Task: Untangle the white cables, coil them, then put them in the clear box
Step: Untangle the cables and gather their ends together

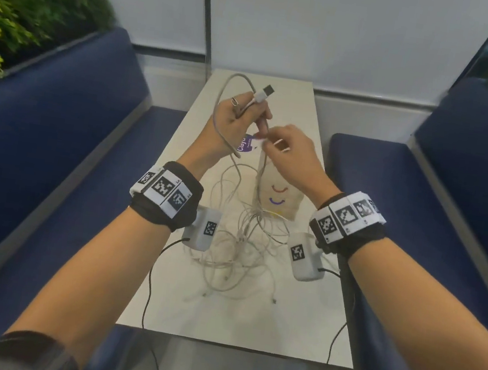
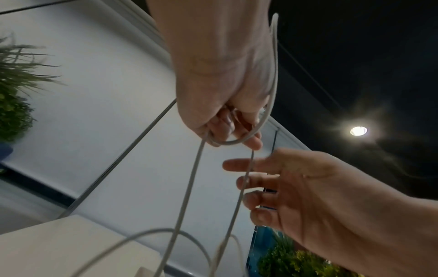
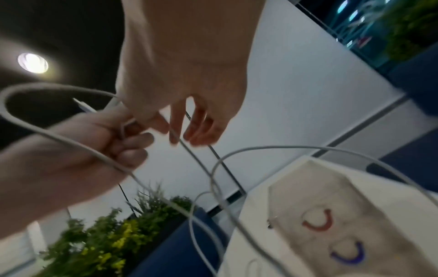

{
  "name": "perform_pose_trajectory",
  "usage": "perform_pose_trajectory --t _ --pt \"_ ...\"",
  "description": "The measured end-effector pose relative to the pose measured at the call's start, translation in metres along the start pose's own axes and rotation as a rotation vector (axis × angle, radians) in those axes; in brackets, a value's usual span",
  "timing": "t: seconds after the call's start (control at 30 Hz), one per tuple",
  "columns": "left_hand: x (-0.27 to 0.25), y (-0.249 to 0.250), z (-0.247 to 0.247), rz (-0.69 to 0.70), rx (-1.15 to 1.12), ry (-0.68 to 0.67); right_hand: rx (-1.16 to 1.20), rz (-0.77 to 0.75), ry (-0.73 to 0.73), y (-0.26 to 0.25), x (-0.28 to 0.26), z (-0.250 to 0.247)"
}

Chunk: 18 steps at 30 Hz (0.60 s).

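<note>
My left hand [image 1: 254,114] is raised above the table and grips a white cable near its USB plug [image 1: 266,91]. A loop of that cable [image 1: 221,94] arches over my wrist; in the left wrist view the hand [image 2: 220,120] is fisted round the loop [image 2: 272,78]. Just to its right, my right hand [image 1: 268,144] pinches a thin white strand [image 3: 196,159] that hangs from the left hand [image 3: 113,142]. The strands drop into a tangle of white cables [image 1: 243,247] on the table. The clear box [image 1: 278,202], marked with coloured arcs, lies under my right hand [image 3: 176,131].
The narrow white table [image 1: 305,319] runs away from me between two blue benches [image 1: 52,158] [image 1: 458,215]. A purple sticker [image 1: 246,147] lies under my hands. Green plants [image 1: 25,13] stand at the far left. Black wrist-camera leads [image 1: 150,281] hang over the near edge.
</note>
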<state>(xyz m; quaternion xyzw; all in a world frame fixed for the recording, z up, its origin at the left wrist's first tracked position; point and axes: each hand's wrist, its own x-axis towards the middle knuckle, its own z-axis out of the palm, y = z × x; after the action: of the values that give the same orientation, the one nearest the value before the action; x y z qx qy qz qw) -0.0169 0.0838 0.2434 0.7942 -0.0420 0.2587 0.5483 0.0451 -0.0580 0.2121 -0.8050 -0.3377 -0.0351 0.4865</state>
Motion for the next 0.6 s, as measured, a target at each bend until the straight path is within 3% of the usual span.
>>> perform_pose_trajectory --t 0.13,0.3,0.5,0.6 --pt "0.005 0.005 -0.006 -0.001 -0.008 0.084 0.216 0.123 -0.16 0.002 -0.003 0.006" --pt "0.007 0.004 -0.015 0.043 -0.03 0.15 0.041 0.176 -0.183 0.024 -0.005 0.01" --pt "0.006 0.014 -0.017 0.073 -0.13 0.208 -0.236 0.034 -0.001 0.033 0.004 0.007" --pt "0.005 0.016 -0.015 0.068 -0.18 0.219 -0.146 0.037 0.025 0.024 0.008 0.004"
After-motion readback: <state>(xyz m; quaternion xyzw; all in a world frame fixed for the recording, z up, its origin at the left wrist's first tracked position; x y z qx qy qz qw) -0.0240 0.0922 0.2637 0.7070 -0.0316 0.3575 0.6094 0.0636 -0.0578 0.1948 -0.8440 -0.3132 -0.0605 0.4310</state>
